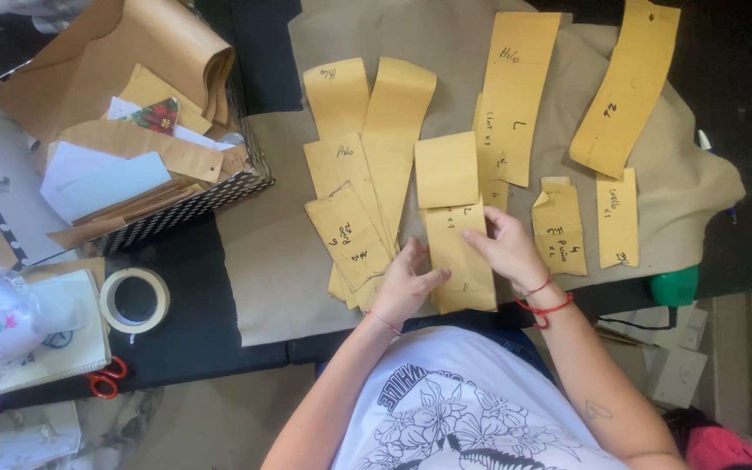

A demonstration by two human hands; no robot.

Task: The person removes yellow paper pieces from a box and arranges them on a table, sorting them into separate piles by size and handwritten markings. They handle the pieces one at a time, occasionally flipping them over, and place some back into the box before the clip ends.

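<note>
Pressing both hands flat on one yellow paper pattern piece (pixel 459 257) at the table's near edge, I see my left hand (pixel 404 287) and right hand (pixel 506 248) open-fingered, pinning its sides so it lies smooth among the other pattern pieces (pixel 515 96).

Paper pattern piece (pixel 459 252): a yellow-tan rectangle with handwritten marks, lying flat and lengthwise on a beige cloth near the front edge. Its upper end sits under a smaller square piece (pixel 446 169) of the same paper. Its left edge lies just beside a fanned stack of similar pieces (pixel 350 231).
</note>
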